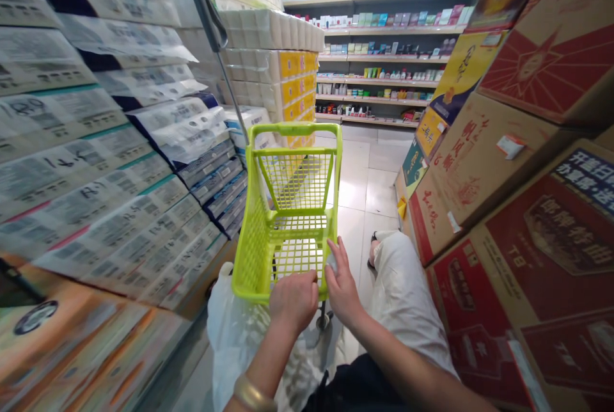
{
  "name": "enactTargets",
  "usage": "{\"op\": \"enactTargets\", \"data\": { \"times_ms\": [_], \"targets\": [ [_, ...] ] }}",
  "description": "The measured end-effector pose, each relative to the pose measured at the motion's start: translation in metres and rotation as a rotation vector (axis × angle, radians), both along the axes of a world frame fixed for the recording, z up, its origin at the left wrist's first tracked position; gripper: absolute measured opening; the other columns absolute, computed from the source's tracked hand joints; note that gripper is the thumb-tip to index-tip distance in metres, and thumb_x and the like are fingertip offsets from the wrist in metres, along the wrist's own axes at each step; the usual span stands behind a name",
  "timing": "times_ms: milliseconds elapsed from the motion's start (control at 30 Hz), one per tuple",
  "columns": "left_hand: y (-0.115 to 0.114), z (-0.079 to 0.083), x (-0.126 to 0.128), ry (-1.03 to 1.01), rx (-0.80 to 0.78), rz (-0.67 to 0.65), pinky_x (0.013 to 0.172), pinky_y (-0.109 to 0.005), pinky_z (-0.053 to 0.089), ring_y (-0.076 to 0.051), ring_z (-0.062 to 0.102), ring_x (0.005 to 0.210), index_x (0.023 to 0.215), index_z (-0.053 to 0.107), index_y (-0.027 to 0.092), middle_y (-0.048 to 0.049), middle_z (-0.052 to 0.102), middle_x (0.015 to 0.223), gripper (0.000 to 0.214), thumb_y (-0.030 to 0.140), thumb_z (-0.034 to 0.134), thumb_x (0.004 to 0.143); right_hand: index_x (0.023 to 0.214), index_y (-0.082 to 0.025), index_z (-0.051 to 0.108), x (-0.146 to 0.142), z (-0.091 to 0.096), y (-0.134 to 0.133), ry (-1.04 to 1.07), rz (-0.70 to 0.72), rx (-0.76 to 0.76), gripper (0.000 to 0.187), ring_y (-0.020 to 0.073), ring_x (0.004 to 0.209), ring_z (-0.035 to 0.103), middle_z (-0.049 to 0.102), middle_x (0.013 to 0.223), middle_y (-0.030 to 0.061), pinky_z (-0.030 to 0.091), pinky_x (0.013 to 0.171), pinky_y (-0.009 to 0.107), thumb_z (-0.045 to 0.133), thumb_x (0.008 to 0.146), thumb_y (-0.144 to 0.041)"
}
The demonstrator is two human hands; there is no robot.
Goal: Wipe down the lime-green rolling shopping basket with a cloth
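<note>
A lime-green plastic shopping basket cart (238,258) stands in front of me, its mesh basket facing up. My left hand (295,300) is closed in a fist at the near rim. At the near right corner is my right hand (341,284), its fingers stretched up and bent around a small pale, translucent thing (331,262) that I cannot make out. A white plastic bag (225,329) hangs below the basket's near left side, beside my left forearm. My left wrist wears a gold-coloured bangle (254,393).
Stacked paper-wrapped packs (105,188) rise on the left, with tissue-roll packs (268,31) beyond. Liquor cartons (537,226) line the right side. Ahead, a tiled floor (355,175) leads to shelves (384,31) of small boxes and bottles. A grey-handled pole (208,18) leans near the left stack.
</note>
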State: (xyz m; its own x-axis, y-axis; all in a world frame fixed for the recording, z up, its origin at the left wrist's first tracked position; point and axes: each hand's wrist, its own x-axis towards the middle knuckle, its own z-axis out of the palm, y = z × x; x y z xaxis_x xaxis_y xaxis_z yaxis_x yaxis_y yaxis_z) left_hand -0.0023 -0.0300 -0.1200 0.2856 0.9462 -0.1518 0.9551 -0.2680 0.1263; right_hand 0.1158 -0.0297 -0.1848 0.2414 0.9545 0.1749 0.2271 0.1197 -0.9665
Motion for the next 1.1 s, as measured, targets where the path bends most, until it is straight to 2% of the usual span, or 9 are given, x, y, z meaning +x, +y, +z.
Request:
{"op": "enactTargets", "data": {
  "times_ms": [100,300,367,467,633,733,800,1000,1100],
  "targets": [
    [-0.001,0.001,-0.001,-0.004,-0.018,-0.005,0.075,-0.033,0.041,-0.023,0.064,0.086,0.094,0.065,0.023,-0.0074,0.070,0.089,0.032,0.026,0.034,0.090,0.138,-0.025,0.045,0.003,-0.001,-0.001,-0.026,0.044,0.031,0.054,0.0161,0.146,0.015,0.017,0.158,0.0012,0.019,0.118,0.037,0.042,0.084,-0.022],
    [0.001,0.002,0.003,0.013,-0.008,-0.013,0.074,-0.033,0.041,-0.023,0.064,0.085,0.092,0.064,0.023,-0.0073,0.070,0.085,0.033,0.026,0.032,0.090,0.132,-0.022,0.053,0.025,0.026,0.070,0.011,0.025,-0.095,0.056,0.0214,0.146,0.014,0.016,0.159,0.0022,0.018,0.118,0.042,0.045,0.077,-0.019],
    [0.002,0.001,0.004,0.008,-0.009,-0.010,0.073,-0.033,0.041,-0.023,0.065,0.085,0.092,0.064,0.023,-0.0072,0.070,0.086,0.032,0.026,0.032,0.090,0.132,-0.021,0.053,0.028,0.031,0.084,0.027,0.001,-0.104,0.057,0.0222,0.146,0.016,0.020,0.158,0.0031,0.018,0.118,0.043,0.046,0.076,-0.019],
    [0.002,0.001,0.004,0.008,-0.015,-0.002,0.074,-0.034,0.041,-0.023,0.065,0.086,0.091,0.064,0.023,-0.0076,0.070,0.086,0.031,0.026,0.034,0.089,0.135,-0.022,0.050,0.022,0.025,0.073,0.033,-0.013,-0.061,0.057,0.0199,0.146,0.017,0.021,0.157,0.0029,0.015,0.119,0.041,0.044,0.078,-0.022],
    [0.000,0.001,0.001,0.020,-0.014,-0.009,0.074,-0.034,0.041,-0.023,0.065,0.085,0.091,0.064,0.022,-0.0081,0.070,0.087,0.031,0.026,0.034,0.089,0.139,-0.025,0.043,0.005,0.002,0.010,0.018,0.010,0.016,0.055,0.0173,0.146,0.016,0.020,0.158,0.0009,0.014,0.120,0.038,0.043,0.084,-0.026],
    [-0.001,0.001,0.000,0.015,-0.014,-0.014,0.074,-0.033,0.041,-0.022,0.064,0.085,0.090,0.064,0.022,-0.0076,0.070,0.087,0.031,0.026,0.034,0.089,0.140,-0.026,0.042,0.004,-0.002,-0.006,-0.019,0.037,0.029,0.055,0.0178,0.146,0.015,0.014,0.159,0.0011,0.018,0.119,0.038,0.043,0.085,-0.024],
    [-0.001,0.002,0.001,0.007,-0.009,-0.018,0.073,-0.033,0.041,-0.022,0.065,0.085,0.089,0.064,0.022,-0.0072,0.071,0.087,0.030,0.026,0.034,0.089,0.138,-0.025,0.045,0.009,0.002,0.005,-0.048,0.050,0.023,0.055,0.0176,0.146,0.013,0.013,0.159,0.0011,0.019,0.118,0.038,0.043,0.083,-0.022],
    [-0.001,0.002,0.002,-0.005,0.000,-0.026,0.072,-0.032,0.041,-0.022,0.065,0.085,0.089,0.063,0.022,-0.0061,0.071,0.087,0.030,0.025,0.034,0.090,0.133,-0.023,0.051,0.027,0.021,0.075,-0.031,-0.018,-0.067,0.057,0.0207,0.147,0.010,0.014,0.159,0.0026,0.014,0.119,0.042,0.046,0.077,-0.021],
    [-0.002,0.001,0.002,-0.002,-0.016,-0.017,0.073,-0.033,0.041,-0.022,0.064,0.085,0.089,0.064,0.022,-0.0070,0.071,0.089,0.029,0.025,0.035,0.089,0.136,-0.023,0.048,0.025,0.020,0.078,-0.007,-0.023,-0.062,0.056,0.0196,0.147,0.010,0.016,0.159,0.0020,0.013,0.120,0.041,0.044,0.080,-0.024]
  ]
}}
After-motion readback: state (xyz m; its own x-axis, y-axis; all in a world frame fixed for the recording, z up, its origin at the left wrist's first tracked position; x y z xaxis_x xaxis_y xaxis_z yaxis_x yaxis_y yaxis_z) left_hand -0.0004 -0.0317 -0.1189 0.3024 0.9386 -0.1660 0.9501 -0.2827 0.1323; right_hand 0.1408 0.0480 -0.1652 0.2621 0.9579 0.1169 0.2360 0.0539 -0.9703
